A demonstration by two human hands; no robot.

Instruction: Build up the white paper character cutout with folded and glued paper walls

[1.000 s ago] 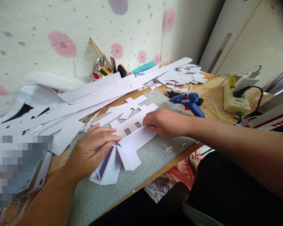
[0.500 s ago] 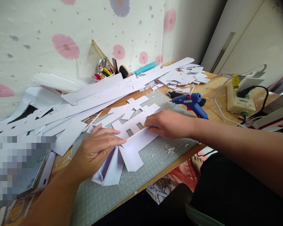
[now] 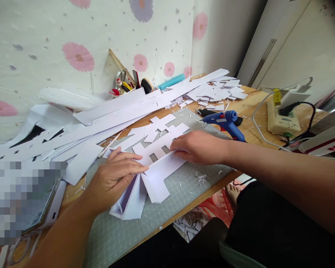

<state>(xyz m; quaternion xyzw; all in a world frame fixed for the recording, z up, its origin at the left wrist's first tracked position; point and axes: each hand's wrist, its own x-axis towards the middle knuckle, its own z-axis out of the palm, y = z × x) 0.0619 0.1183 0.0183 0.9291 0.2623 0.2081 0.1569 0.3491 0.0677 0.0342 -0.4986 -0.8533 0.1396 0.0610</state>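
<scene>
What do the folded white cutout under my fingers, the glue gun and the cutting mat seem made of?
Folded white cutout: probably matte cardstock or thin board, from its crisp creases. Glue gun: likely plastic, smooth blue with slight sheen. Cutting mat: perhaps vinyl, grey with grid lines.

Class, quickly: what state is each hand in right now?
Left hand: open, fingers extended, touching the folded white card.
Right hand: closed, thumb and fingers pinching the card's edge.

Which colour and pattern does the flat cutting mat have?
The flat grey cutting mat shows pale grid lines, seen in the head view.
</scene>
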